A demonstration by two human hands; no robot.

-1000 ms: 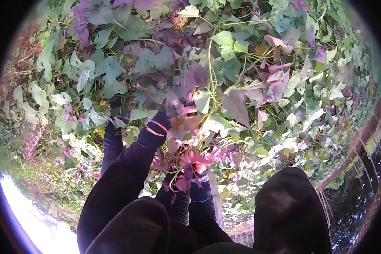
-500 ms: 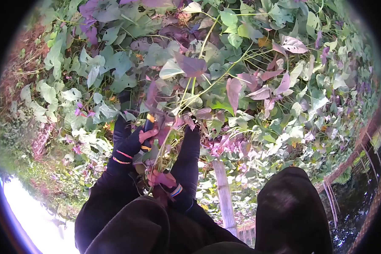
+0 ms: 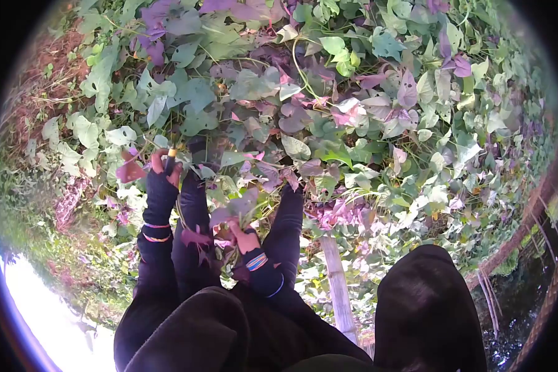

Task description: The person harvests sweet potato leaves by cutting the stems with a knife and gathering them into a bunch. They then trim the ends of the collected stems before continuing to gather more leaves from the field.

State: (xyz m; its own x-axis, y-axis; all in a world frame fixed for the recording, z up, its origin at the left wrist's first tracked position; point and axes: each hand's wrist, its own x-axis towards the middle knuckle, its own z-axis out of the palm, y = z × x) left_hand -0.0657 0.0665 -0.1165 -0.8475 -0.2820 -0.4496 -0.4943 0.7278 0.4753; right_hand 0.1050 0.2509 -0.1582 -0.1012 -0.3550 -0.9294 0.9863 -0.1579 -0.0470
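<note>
Fingerless dark gloves cover both hands. My left hand (image 3: 165, 168), left of centre, is closed round a dark-handled tool (image 3: 171, 160) with a yellow band at its upper end; its blade, if any, cannot be made out. Reddish leaves (image 3: 130, 168) hang beside those fingers. Lower and nearer the middle, my right hand (image 3: 245, 239) grips a small bunch of leafy stems (image 3: 240, 208), its leaves spreading above the fingers. The two hands are apart. Dense green and purple vines (image 3: 304, 124) lie beyond them.
Two dark-clad lower legs (image 3: 285, 226) reach into the foliage between and beside the hands. A wooden post (image 3: 338, 282) stands right of them. A large dark-clothed knee (image 3: 429, 304) fills the lower right. Curved branches or ropes (image 3: 527, 229) run along the right edge.
My left hand has moved up and left with the tool, away from my right hand. The long stems that rose from my right hand no longer stretch over the foliage; a short leafy bunch shows there.
</note>
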